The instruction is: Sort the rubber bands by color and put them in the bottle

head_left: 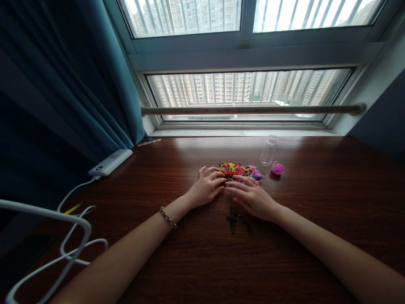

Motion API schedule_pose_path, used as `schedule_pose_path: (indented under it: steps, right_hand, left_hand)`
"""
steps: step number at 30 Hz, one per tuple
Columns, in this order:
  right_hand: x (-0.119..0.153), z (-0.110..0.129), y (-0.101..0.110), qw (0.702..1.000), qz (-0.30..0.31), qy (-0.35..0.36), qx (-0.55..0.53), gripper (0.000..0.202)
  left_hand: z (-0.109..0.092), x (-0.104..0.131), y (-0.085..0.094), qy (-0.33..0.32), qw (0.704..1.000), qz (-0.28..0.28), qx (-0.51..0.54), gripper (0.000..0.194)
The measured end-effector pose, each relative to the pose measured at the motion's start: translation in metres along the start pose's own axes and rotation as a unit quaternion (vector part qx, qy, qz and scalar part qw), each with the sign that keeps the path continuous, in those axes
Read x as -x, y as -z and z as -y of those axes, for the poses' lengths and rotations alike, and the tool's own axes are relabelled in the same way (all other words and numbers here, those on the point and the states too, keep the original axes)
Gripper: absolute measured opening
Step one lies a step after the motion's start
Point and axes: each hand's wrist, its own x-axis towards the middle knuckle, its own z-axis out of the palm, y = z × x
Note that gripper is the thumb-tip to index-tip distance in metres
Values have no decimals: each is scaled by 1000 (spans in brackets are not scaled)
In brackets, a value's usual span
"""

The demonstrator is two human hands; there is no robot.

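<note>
A heap of small, many-coloured elastic bands (236,169) lies on the dark wooden table, mostly red, yellow, pink and blue. At its left edge rests my left hand (207,185), fingers stretched out and touching the bands. My right hand (253,196) lies flat along the near right side of the heap, its fingers extended toward the left hand. Both hands partly cover the bands. Just below the right hand is a small loose bunch of black bands (236,218), touched by neither hand.
Behind the heap stands a clear plastic bottle (268,151), uncapped, with a purple lid (278,169) beside it. On the left are a white power bank (111,163) and a looping white cable (85,228). A blue curtain (95,84) and a window rail (253,110) border the table.
</note>
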Motion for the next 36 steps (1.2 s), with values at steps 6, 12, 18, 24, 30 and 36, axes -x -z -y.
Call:
schedule_pose_path:
  steps: [6,12,18,24,30,36]
  right_hand:
    - [1,2,-8,998,31,-57,2,34]
    - [0,-10,-10,989,-69,-84,-102,31]
    - [0,-13,-6,974,-128,-100,-156,28]
    - [3,-3,-7,996,-12,-55,-74,28]
    - [2,0,-8,997,17,-53,-54,30]
    - [3,-2,-9,998,17,-49,-47,27]
  left_hand:
    - [1,0,-1,7,1000,-2,-18,24]
    - [1,0,-2,21,999,-28,-10,20]
    - [5,0,-4,28,998,-47,-9,14]
    - [10,2,-6,22,997,-72,9,7]
    - [12,1,-5,53,990,-124,48,7]
    - [13,0,-3,73,984,-143,79,9]
